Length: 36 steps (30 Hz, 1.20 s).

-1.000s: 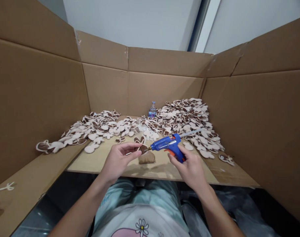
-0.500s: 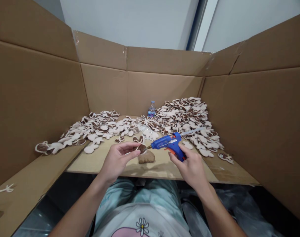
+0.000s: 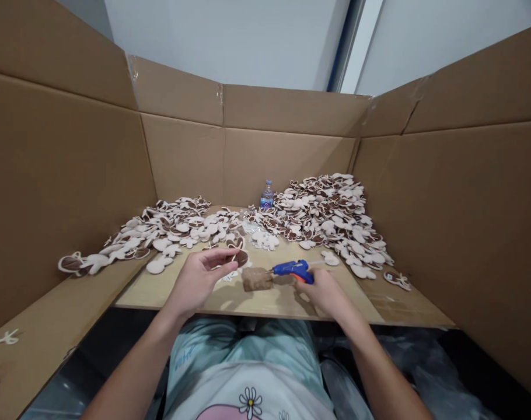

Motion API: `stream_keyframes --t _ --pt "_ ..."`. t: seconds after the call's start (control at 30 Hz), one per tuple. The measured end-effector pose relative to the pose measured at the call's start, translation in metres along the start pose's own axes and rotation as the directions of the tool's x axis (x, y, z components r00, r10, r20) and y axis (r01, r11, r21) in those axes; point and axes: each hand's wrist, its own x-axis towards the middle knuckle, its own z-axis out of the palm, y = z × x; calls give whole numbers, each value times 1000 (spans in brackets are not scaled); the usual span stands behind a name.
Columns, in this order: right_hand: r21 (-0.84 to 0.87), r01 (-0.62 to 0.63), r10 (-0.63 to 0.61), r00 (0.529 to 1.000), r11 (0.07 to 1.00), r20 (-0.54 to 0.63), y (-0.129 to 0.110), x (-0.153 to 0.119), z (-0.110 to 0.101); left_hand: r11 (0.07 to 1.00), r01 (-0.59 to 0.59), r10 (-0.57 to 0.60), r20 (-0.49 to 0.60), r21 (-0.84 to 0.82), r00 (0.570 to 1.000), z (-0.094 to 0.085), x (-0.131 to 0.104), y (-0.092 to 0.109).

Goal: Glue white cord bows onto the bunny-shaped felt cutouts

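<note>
Between the thumb and fingers of my left hand is a brown bunny-shaped fabric piece with pale edging, held just above the board. My right hand grips a blue glue gun with an orange trigger. Its nozzle points left and reaches the upper right edge of a brown block lying on the board; whether it touches the block I cannot tell. A small white patterned item lies beneath the held piece, partly covered.
A tall heap of brown and white bunny-shaped pieces fills the back right, and a lower heap spreads along the left. A water bottle stands between them. Cardboard walls enclose the board on three sides.
The glue gun has come down and away from the fabric piece, its nozzle now at the brown block. My left hand has shifted slightly left with the piece.
</note>
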Motion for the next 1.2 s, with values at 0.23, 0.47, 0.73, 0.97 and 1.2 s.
stream_keyframes --t 0.23,0.47,0.73,0.97,1.2 --pt "-150 -79 85 996 985 32 3 7 18 999 -31 32 -113 14 993 -13 9 -1" --pt "-216 -67 74 997 974 23 2 -5 7 998 -66 68 -104 20 992 -24 10 -2" --pt "10 556 -548 816 831 184 -62 34 21 991 -125 128 -92 38 988 -28 8 -6" --pt "-8 671 -617 686 741 386 -113 105 67 986 -134 146 -135 95 980 -34 10 -9" --pt "-49 705 -589 627 708 510 -117 119 83 982 -173 182 -132 80 974 -36 10 -12"
